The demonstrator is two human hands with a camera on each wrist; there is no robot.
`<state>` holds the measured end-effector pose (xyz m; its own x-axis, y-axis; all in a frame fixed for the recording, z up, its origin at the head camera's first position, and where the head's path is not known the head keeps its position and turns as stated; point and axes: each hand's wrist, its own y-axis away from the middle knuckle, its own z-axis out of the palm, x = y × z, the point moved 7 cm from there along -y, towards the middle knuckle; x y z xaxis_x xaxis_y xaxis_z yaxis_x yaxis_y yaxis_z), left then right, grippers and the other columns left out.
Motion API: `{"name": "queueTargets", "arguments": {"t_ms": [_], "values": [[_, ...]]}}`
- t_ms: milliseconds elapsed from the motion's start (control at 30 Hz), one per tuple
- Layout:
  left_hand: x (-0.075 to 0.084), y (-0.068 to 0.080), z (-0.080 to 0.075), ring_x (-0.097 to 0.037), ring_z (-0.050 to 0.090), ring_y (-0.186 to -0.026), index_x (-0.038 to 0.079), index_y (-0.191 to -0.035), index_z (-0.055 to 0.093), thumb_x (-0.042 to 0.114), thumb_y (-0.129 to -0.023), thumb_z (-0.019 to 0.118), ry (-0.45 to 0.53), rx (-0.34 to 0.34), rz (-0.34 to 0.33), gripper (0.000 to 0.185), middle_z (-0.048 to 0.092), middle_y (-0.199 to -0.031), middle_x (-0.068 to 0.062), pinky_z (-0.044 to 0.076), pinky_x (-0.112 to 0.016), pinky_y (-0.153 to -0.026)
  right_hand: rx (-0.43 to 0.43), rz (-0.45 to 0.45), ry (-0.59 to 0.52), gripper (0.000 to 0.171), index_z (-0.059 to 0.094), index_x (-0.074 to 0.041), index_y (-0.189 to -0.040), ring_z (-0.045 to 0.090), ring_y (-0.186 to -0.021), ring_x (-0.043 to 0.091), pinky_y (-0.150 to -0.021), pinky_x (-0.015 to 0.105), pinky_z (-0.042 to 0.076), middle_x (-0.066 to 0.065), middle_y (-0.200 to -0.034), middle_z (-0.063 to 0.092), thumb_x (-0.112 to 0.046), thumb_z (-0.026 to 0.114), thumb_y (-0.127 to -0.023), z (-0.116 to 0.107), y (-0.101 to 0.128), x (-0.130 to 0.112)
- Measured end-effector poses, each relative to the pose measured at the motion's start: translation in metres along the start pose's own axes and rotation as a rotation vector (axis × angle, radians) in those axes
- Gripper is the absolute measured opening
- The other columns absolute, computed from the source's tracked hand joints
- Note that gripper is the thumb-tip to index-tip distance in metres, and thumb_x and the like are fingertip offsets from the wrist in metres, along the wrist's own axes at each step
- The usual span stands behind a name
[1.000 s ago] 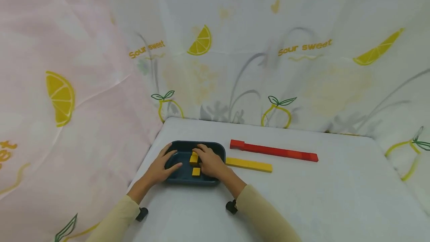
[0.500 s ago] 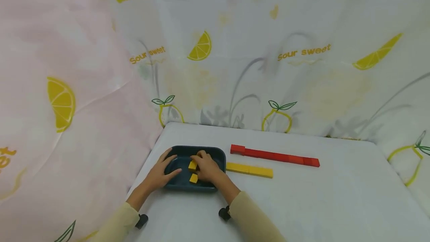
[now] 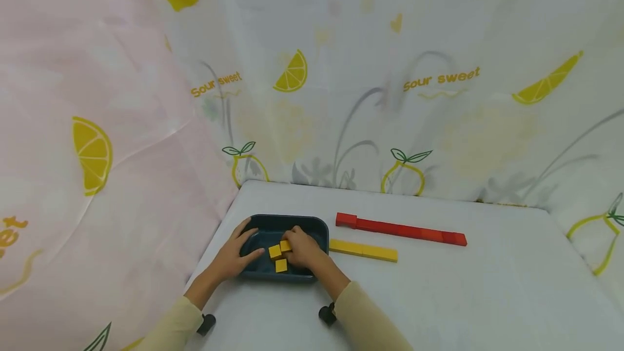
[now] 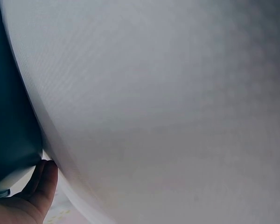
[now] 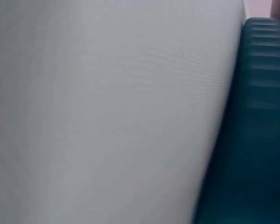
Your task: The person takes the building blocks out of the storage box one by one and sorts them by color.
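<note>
A dark teal tray [image 3: 258,270] lies on the white table with three yellow cubes showing in it. My left hand [image 3: 231,256] rests at its left rim, fingers spread and thumb reaching over the inside; in the left wrist view, fingers [image 4: 44,184] touch the tray's outer side. Inside the tray, my right hand [image 3: 304,248] pinches a yellow cube [image 3: 285,246] at its fingertips. That cube is right beside another yellow cube [image 3: 275,252]; a third yellow cube [image 3: 281,265] lies nearer the front wall. The right palm hides part of the tray floor.
A yellow bar [image 3: 363,249] of blocks in line extends from the tray's right side. Behind it runs a longer red row of blocks [image 3: 400,229], with a bigger block at its left end. A lemon-print cloth [image 3: 341,96] hangs behind the table [image 3: 439,291].
My right hand has shifted slightly within the tray, and three yellow cubes now show where two did. The left hand stays at the rim. The head view has tilted up a little.
</note>
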<state>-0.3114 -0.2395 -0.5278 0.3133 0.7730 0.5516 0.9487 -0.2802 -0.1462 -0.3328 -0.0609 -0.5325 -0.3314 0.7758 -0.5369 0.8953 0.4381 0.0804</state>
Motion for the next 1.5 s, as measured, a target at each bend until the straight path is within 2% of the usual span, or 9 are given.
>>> {"name": "queueTargets", "arguments": {"t_ms": [200, 400, 533, 667, 967, 1167, 1333, 1500], "values": [[0.000, -0.005, -0.003, -0.042, 0.031, -0.145, 0.006, -0.144, 0.049, 0.049, -0.092, 0.065, -0.002, -0.007, -0.006, 0.070, 0.020, -0.164, -0.014, 0.034, -0.065, -0.110, 0.008, 0.025, -0.048, 0.035, 0.060, -0.012, -0.121, 0.054, -0.084, 0.012, -0.086, 0.030, 0.055, 0.000, -0.104, 0.060, -0.026, 0.072, -0.091, -0.006, -0.006, 0.002], [0.002, -0.011, -0.007, -0.042, 0.031, -0.145, 0.005, -0.144, 0.049, 0.046, -0.091, 0.067, 0.008, 0.001, 0.014, 0.069, 0.021, -0.164, -0.015, 0.033, -0.065, -0.110, 0.059, -0.024, -0.111, 0.037, 0.057, -0.019, -0.133, 0.056, -0.091, 0.015, -0.091, 0.033, 0.055, 0.008, -0.117, 0.056, -0.022, 0.065, -0.097, -0.014, -0.006, 0.002], [0.002, -0.012, -0.005, -0.041, 0.031, -0.145, 0.005, -0.144, 0.049, 0.047, -0.091, 0.066, 0.008, -0.008, 0.003, 0.069, 0.020, -0.164, -0.014, 0.033, -0.064, -0.111, 0.100, -0.028, -0.183, 0.029, 0.062, -0.016, -0.123, 0.056, -0.099, 0.019, -0.096, 0.035, 0.054, 0.010, -0.120, 0.053, -0.014, 0.067, -0.094, -0.018, -0.003, 0.005], [0.003, -0.012, -0.005, -0.041, 0.031, -0.145, 0.005, -0.144, 0.049, 0.047, -0.092, 0.066, 0.007, -0.015, -0.004, 0.069, 0.019, -0.164, -0.014, 0.033, -0.064, -0.111, 0.108, -0.025, -0.220, 0.032, 0.062, -0.015, -0.118, 0.056, -0.101, 0.020, -0.096, 0.036, 0.054, 0.010, -0.118, 0.053, -0.009, 0.073, -0.088, -0.021, -0.004, 0.006], [0.005, -0.011, -0.008, -0.042, 0.032, -0.144, 0.003, -0.143, 0.050, 0.046, -0.092, 0.066, 0.014, -0.018, 0.001, 0.068, 0.019, -0.164, -0.014, 0.034, -0.065, -0.110, 0.127, -0.062, -0.237, 0.033, 0.065, -0.016, -0.115, 0.055, -0.097, 0.017, -0.090, 0.029, 0.055, 0.006, -0.111, 0.058, -0.019, 0.078, -0.086, -0.024, -0.005, 0.003], [0.004, -0.009, -0.006, -0.042, 0.031, -0.144, 0.003, -0.142, 0.051, 0.045, -0.092, 0.066, 0.016, -0.028, -0.003, 0.067, 0.019, -0.164, -0.015, 0.033, -0.065, -0.110, 0.131, -0.099, -0.235, 0.027, 0.067, -0.014, -0.111, 0.054, -0.092, 0.015, -0.083, 0.024, 0.052, 0.005, -0.108, 0.059, -0.028, 0.075, -0.089, -0.022, -0.003, 0.001], [0.003, -0.007, -0.004, -0.042, 0.031, -0.144, 0.002, -0.141, 0.052, 0.044, -0.093, 0.066, 0.020, -0.022, -0.002, 0.066, 0.019, -0.164, -0.015, 0.033, -0.065, -0.110, 0.112, -0.107, -0.232, 0.038, 0.063, -0.008, -0.121, 0.054, -0.092, 0.014, -0.088, 0.026, 0.054, 0.007, -0.111, 0.059, -0.023, 0.076, -0.088, -0.020, -0.002, 0.000], [0.001, -0.005, -0.002, -0.041, 0.030, -0.145, 0.003, -0.141, 0.052, 0.045, -0.093, 0.066, 0.016, -0.030, -0.010, 0.066, 0.018, -0.164, -0.014, 0.033, -0.064, -0.111, 0.113, -0.111, -0.209, 0.038, 0.065, -0.003, -0.117, 0.053, -0.088, 0.013, -0.084, 0.024, 0.054, 0.007, -0.105, 0.058, -0.018, 0.078, -0.086, -0.017, -0.002, 0.001]]}}
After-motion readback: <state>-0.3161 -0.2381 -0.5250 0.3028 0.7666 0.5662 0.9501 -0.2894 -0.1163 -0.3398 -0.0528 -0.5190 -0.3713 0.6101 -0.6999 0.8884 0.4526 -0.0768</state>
